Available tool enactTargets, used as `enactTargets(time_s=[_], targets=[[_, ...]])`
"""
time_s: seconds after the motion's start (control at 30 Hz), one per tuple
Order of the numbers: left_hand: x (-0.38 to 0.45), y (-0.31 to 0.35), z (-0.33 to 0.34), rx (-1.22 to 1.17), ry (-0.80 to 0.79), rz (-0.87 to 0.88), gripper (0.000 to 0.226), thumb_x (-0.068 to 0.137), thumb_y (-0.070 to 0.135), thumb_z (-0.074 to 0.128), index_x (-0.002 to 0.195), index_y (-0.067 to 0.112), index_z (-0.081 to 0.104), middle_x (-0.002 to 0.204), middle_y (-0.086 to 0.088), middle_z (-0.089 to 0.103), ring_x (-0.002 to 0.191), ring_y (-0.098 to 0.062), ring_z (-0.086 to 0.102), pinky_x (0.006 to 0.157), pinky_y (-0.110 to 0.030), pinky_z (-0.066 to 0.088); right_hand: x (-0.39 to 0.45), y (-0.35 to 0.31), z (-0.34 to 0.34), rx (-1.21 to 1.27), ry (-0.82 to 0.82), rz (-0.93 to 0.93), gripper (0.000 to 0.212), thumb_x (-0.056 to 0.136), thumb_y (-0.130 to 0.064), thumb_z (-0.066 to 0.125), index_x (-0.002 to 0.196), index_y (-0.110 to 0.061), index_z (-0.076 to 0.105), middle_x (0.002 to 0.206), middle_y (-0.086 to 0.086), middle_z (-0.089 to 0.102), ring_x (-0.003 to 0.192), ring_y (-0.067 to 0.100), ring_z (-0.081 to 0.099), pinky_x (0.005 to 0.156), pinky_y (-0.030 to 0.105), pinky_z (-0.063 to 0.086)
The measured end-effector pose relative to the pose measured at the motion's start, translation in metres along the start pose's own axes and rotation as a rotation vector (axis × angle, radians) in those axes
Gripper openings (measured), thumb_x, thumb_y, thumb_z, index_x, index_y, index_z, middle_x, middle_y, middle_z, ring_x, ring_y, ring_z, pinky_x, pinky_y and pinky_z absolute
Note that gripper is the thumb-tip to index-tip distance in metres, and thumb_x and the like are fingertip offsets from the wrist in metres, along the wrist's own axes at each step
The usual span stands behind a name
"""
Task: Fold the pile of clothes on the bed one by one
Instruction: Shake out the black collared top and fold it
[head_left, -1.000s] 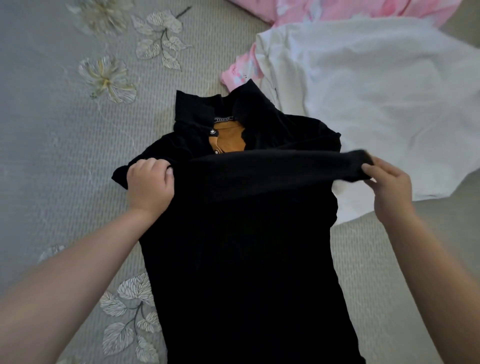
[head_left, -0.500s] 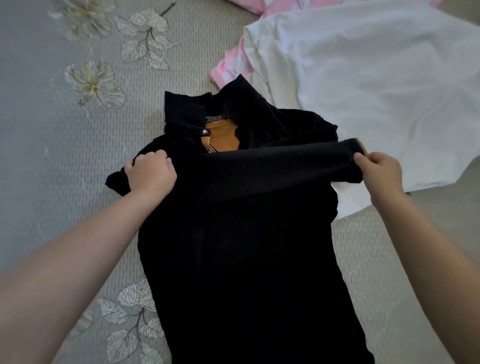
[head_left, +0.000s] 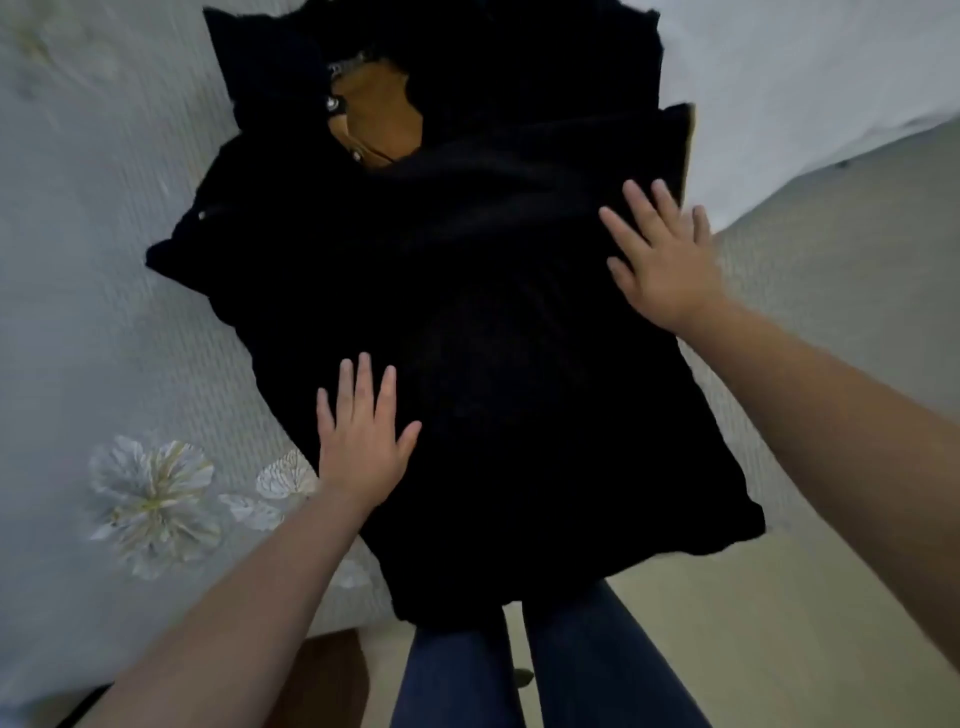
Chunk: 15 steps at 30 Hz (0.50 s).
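Black garment (head_left: 467, 338): lay flat on grey floral bedspread (head_left: 104, 338), hem end hanging off bed edge over person's jeans (head_left: 597, 675). L hand (head_left: 361, 441) flat on it, fingers straight & spread, near lower-left edge. R hand (head_left: 660, 260) likewise flat, fingers spread, tips just below folded sleeve. Tan lining (head_left: 379, 124) w/ collar beyond fingertips. White cloth (head_left: 805, 78) past R hand.

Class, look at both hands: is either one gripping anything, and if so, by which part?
Nothing is gripped. The left hand and the right hand lie flat, fingers straight, on the black knit garment.
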<state>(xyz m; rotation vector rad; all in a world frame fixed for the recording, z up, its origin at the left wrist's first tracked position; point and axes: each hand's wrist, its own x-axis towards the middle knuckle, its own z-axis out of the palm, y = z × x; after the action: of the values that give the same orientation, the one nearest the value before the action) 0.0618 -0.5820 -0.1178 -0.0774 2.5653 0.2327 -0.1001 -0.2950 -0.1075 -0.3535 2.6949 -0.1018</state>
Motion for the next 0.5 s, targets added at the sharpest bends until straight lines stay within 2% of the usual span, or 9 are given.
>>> enactTargets(time_s=[0.07,0.13,0.23,0.3,0.4,0.5], targets=[[-0.026,0.005,0.015,-0.069,0.032,-0.04,0.064,0.089,0.029,0.056,0.14,0.003,0.028,0.149,-0.024,0.018,0.139,-0.039,0.013,0.11,-0.054,0.01,-0.019,0.003,0.008,0.086,0.092,0.047,0.051,0.096,-0.027,0.042,0.143,-0.013,0.029,0.153,0.016,0.009,0.141,0.036,0.007,0.11,0.054,0.013],[-0.047,0.01,0.027,-0.123,0.084,-0.093,0.064,0.085,0.024,0.062,0.137,-0.001,0.034,0.145,-0.029,0.025,0.136,-0.043,0.02,0.107,-0.059,0.014,-0.046,0.004,0.018,0.172,0.112,0.088,0.053,0.094,-0.023,0.046,0.141,-0.005,0.03,0.151,0.023,0.012,0.139,0.04,0.013,0.109,0.053,0.02],[-0.077,0.02,0.045,-0.201,0.093,-0.304,0.073,0.085,0.033,0.06,0.14,-0.001,0.025,0.147,-0.029,0.017,0.138,-0.042,0.014,0.108,-0.059,0.008,-0.103,0.01,0.034,0.231,0.006,0.161,0.061,0.09,-0.021,0.054,0.14,0.002,0.028,0.146,0.028,0.024,0.135,0.039,0.025,0.107,0.046,0.024],[-0.099,0.03,0.054,-0.312,0.076,-0.511,0.083,0.085,0.04,0.058,0.142,-0.002,0.016,0.147,-0.03,0.013,0.137,-0.043,0.013,0.109,-0.055,0.009,-0.145,0.021,0.043,0.215,-0.027,0.235,0.063,0.086,-0.02,0.06,0.136,0.007,0.032,0.133,0.03,0.04,0.122,0.041,0.04,0.099,0.048,0.032],[-0.126,0.05,0.065,-0.425,0.085,-0.669,0.084,0.084,0.037,0.061,0.141,-0.007,0.016,0.14,-0.031,0.027,0.128,-0.043,0.028,0.106,-0.047,0.021,-0.198,0.033,0.053,0.241,-0.12,0.433,0.05,0.085,-0.022,0.062,0.125,0.003,0.045,0.116,0.025,0.055,0.106,0.038,0.052,0.089,0.048,0.041],[-0.143,0.064,0.073,-0.632,0.141,-0.773,0.058,0.088,0.023,0.057,0.133,-0.005,0.033,0.127,-0.027,0.046,0.117,-0.039,0.043,0.098,-0.043,0.032,-0.234,0.044,0.065,0.277,-0.276,0.495,0.03,0.089,-0.019,0.056,0.109,0.003,0.055,0.102,0.022,0.063,0.094,0.036,0.059,0.078,0.038,0.041]])
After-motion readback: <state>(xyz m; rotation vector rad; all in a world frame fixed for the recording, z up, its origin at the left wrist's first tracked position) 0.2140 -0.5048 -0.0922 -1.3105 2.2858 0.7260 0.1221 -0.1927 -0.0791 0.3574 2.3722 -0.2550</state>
